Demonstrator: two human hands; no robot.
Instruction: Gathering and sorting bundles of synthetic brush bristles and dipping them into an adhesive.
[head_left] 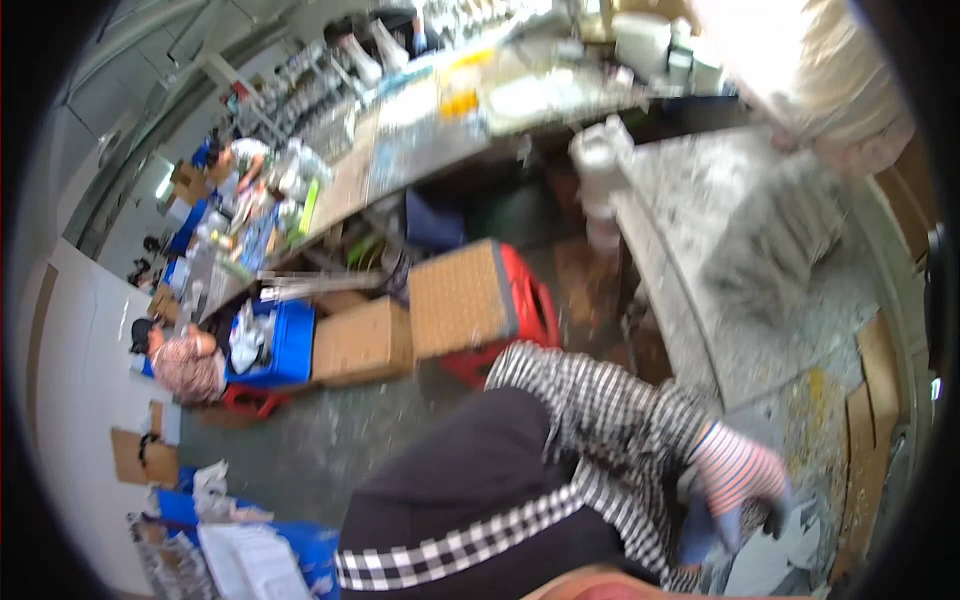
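Observation:
My left hand point(742, 475), in a red-and-white striped glove with blue-grey coated fingers, reaches over the worktable at the lower right. Its fingers bend downward; whatever they may grip is hidden. Close beneath it, my right hand point(696, 540) shows only as a blue-grey gloved patch beside a black-and-white checked sleeve. Torn white sheet-like pieces point(775, 560) lie next to the hands. Farther up, a blurred grey, fibrous-looking bundle point(780, 240) rests on a pale, stained board point(680, 210).
Cardboard strips point(862, 470) line the table's right side. White containers point(600, 165) stand at the board's far corner. Leftward are a red stool point(530, 300) topped with cardboard, a carton point(360, 340) and a blue crate point(290, 345). A person point(185, 365) is at far left.

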